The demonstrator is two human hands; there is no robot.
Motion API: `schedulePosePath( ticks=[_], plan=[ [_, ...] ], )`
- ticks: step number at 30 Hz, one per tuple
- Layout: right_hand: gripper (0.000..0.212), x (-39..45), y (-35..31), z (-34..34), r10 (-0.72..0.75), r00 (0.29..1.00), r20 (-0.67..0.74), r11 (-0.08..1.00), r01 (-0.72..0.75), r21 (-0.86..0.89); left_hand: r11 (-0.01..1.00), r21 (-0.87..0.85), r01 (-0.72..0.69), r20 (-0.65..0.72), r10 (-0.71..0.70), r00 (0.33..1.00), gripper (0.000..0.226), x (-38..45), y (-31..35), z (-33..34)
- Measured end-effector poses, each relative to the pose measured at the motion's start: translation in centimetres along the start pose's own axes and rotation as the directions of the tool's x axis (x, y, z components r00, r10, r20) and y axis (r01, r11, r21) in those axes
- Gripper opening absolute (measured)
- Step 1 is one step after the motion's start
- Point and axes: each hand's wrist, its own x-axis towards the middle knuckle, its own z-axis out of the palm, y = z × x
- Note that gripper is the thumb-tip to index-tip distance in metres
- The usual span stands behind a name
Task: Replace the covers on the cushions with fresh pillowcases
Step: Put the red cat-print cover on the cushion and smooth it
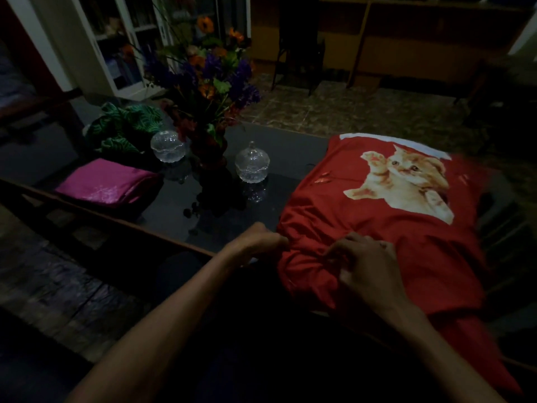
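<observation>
- One red cushion cover [386, 228] with a printed kitten lies on the dark glass tabletop [290, 152], its long axis running from about 7 o'clock near the person to 1 o'clock at the far end.
- A strip of white cushion [389, 142] shows at the far end, at 1 o'clock.
- The near end of the cover is bunched into folds and hangs off the tabletop edge towards the person.
- The left hand [255, 242] has its grip curled tight on the bunched near-left corner, fabric lying at 3 o'clock of the knuckles.
- The right hand [366, 263] pinches a fold of red fabric, with the cover spreading away at 12 to 2 o'clock.
- Counted elsewhere: one folded magenta cover [104, 184] at 9 o'clock, one green leaf-print cloth [125, 126], two lidded glass bowls [252, 162], one vase of flowers [209, 82].
</observation>
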Motion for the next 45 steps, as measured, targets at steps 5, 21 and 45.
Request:
schedulePosePath(
  ticks=[5, 21, 45],
  plan=[
    [0.034, 1.9, -0.4, -0.6, 0.085, 0.993, -0.081, 0.982, -0.07, 0.175, 0.999, -0.038, 0.027, 0.046, -0.026, 0.999, 0.016, -0.9, -1.2, -2.7],
    [0.025, 5.0, -1.7, 0.4, 0.22, 0.974, -0.054, 0.934, -0.194, 0.3, 0.999, -0.02, -0.031, 0.089, 0.033, 0.995, 0.047, -1.0, -1.0, -1.8],
    [0.029, 11.4, -3.5, 3.2, 0.184, 0.975, 0.127, 0.972, -0.2, 0.121, 0.987, -0.158, 0.038, 0.022, -0.035, 0.999, 0.042, -2.4, -3.7, -1.8]
  ],
)
